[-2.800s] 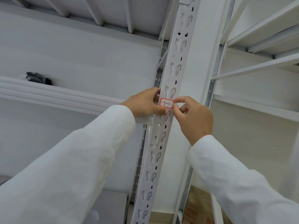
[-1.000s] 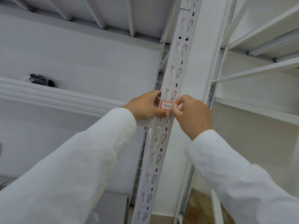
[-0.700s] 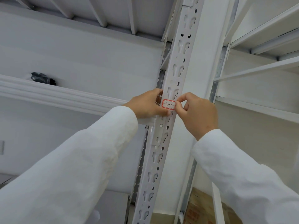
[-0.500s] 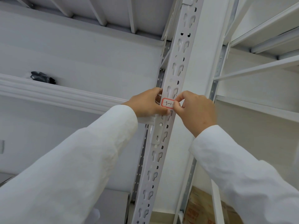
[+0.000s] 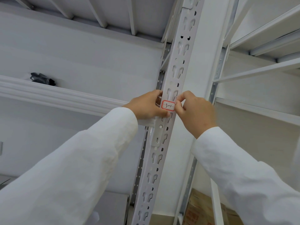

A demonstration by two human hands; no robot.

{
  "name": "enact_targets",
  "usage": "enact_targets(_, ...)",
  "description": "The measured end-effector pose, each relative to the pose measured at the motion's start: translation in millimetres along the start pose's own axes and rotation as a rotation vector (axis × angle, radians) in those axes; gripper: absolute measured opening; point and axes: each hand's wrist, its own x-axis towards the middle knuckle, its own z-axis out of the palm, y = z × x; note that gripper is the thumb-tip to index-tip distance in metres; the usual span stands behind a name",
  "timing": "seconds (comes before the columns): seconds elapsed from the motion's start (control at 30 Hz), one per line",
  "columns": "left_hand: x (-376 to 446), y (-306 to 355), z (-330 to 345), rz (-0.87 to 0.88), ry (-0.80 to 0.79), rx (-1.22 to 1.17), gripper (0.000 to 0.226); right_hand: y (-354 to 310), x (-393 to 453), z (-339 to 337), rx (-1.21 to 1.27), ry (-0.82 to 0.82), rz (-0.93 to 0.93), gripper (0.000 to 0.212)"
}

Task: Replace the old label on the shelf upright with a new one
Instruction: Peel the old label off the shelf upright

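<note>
Not much has shifted from a moment back: both hands have stayed on the label, and the right thumb has crept a bit further over its right edge, so the end of the writing is now covered.

Nearest to me are two white sleeves (image 5: 84, 161) reaching up toward the rack. Down low on the right, behind the sleeve, a brown cardboard box (image 5: 194, 213) with red print sits on the floor.

The left hand (image 5: 146, 106) is curled against the left side of the shelf upright (image 5: 164, 143), thumb lying just under the label, fingertips touching its left edge. Can't really tell if it's gripping the post or just bracing on it. The right hand (image 5: 194, 111) has thumb and forefinger pinched on the right end of the label, other fingers folded in.

The label (image 5: 168, 105) is a small white sticker with a red border and handwriting that starts "3-1", sitting across the front face of the slotted upright, right where the shelf beam (image 5: 56, 95) meets it.

Further back on the left, a small dark bundle (image 5: 43, 78) lies on that shelf. More white shelves (image 5: 259, 111) run off to the right.
</note>
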Motion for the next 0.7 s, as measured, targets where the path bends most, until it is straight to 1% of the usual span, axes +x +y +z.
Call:
enact_targets(0.07,-0.1,-1.0,-0.7,0.005,0.008,0.000,0.059,2.1,-3.6,-1.2,0.033,0.013,0.007,0.017)
enact_targets(0.13,-0.4,-0.6,-1.3,0.007,0.013,0.003,0.057,2.5,-5.6,-2.0,0.038,0.008,0.013,0.015)
enact_targets(0.7,-2.8,2.9,-1.2,0.000,0.019,0.037,0.058,-5.5,2.7,-3.4,-0.099,-0.040,-0.022,0.021)
